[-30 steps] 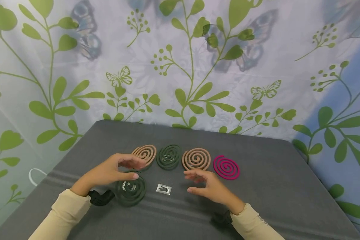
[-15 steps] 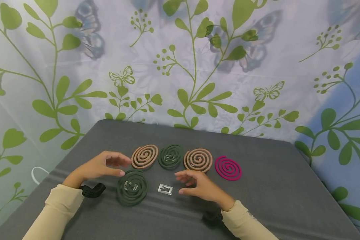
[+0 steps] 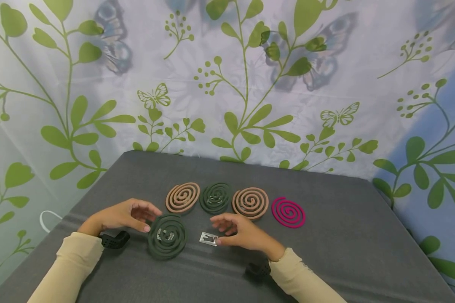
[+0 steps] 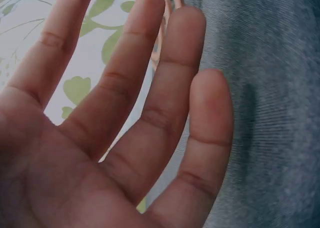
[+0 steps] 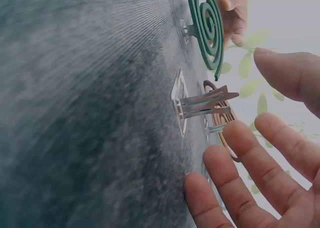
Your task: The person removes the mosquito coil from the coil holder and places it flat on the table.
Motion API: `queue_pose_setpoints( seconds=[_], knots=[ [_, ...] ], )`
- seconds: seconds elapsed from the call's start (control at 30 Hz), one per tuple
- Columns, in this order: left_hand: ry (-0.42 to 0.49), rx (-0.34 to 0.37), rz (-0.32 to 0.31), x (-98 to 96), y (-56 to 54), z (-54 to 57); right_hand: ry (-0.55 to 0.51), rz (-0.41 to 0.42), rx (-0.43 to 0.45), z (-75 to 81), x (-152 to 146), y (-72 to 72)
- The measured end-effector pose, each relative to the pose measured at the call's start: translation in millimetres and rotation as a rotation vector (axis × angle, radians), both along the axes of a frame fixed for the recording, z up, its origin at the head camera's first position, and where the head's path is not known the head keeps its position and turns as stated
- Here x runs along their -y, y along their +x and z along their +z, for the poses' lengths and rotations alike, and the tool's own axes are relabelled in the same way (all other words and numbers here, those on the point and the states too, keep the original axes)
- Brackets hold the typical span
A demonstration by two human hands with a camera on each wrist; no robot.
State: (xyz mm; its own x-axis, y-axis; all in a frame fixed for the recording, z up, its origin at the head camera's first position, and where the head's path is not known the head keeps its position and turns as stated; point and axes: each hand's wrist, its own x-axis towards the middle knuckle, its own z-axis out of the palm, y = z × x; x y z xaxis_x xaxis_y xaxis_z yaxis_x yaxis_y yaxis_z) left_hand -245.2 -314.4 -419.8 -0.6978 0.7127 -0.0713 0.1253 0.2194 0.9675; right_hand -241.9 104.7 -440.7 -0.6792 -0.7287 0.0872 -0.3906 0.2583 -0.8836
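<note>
My left hand [image 3: 123, 218], fingers loosely bent, has its fingertips right at the left edge of a dark green mosquito coil [image 3: 167, 254] near the front. That coil sits raised on a metal stand. In the left wrist view, the fingers [image 4: 172, 58] spread with nothing in them. My right hand [image 3: 240, 233] hovers beside a bare metal coil stand [image 3: 208, 238], its thumb overlapping the stand's right end in the head view. From the right wrist, the stand's upright prongs [image 5: 207, 102] show between thumb and fingers, apart from both.
Behind stand a tan coil [image 3: 183, 198], another dark green coil [image 3: 214, 198] and a second tan coil [image 3: 250, 202], in a row. A pink coil [image 3: 288, 212] lies at the row's right end. A leaf-printed curtain [image 3: 227, 84] hangs behind the grey-covered table [image 3: 345, 235].
My left hand has drawn left, then lowered to the front green coil's edge. My right hand has moved left to the bare stand. The coils have stayed in place.
</note>
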Motion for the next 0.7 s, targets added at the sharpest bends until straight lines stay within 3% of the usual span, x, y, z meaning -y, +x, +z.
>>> queue_pose_setpoints(
  seconds=[0.33,0.7],
  knots=[
    [-0.045,0.032,0.013,-0.6,-2.5,-7.4,0.016,0.023,0.019,1.5,17,-3.9],
    [0.008,0.063,-0.028,1.0,-6.4,-13.3,0.054,0.028,0.048,2.8,40,-6.6]
  ],
)
